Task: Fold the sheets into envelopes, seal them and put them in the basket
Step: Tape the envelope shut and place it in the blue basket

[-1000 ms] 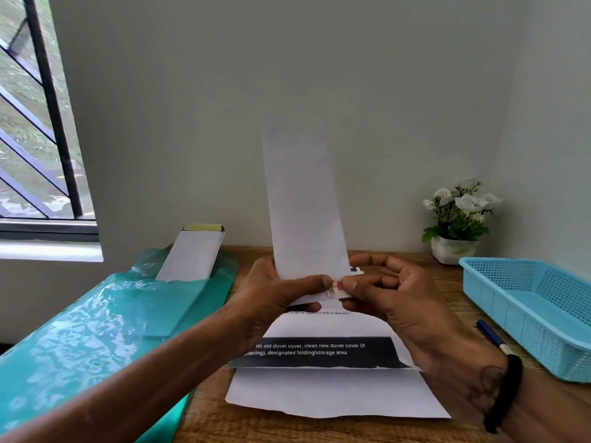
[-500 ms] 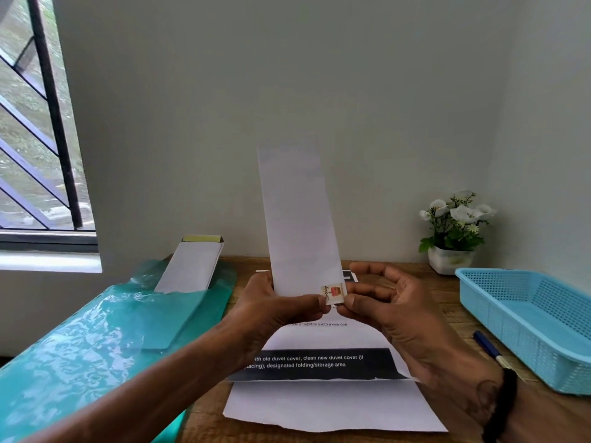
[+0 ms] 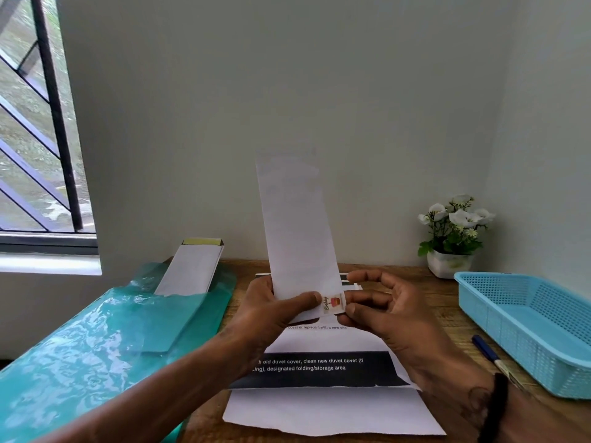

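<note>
I held the folded white envelope (image 3: pixel 297 231) upright above the worktop (image 3: pixel 447 318), its long body rising in front of the pale wall. My left hand (image 3: pixel 275 311) gripped its lower end, fingers curled behind the paper and the thumb laid across the front. At the bottom right corner sat a small sticker (image 3: pixel 332 303) with a red cake picture and handwritten lettering. My right hand (image 3: pixel 380 305) pinched that corner, thumb below the sticker and fingertips at its edge, the other fingers loosely bent above.

Beneath my hands lay a printed sheet (image 3: pixel 319 410) flat on the wooden worktop, partly folded, with a black band of white text about duvet covers across its middle. Its near edge looked roughly torn.

To my left a glossy teal plastic bag (image 3: pixel 80 353) stretched from the near corner toward the wall, and a pack of white envelopes (image 3: pixel 192 270) stuck out of it, yellowish at its far end.

To my right stood the light blue basket (image 3: pixel 527 321), a perforated plastic one, well apart from the envelope. A blue pen (image 3: pixel 487 350) lay just beside its near wall. Behind the basket, near the wall, stood a small white pot of white flowers (image 3: pixel 454 231). A black band (image 3: pixel 494 407) circled my right wrist. A barred window (image 3: pixel 38 123) filled the upper left.
</note>
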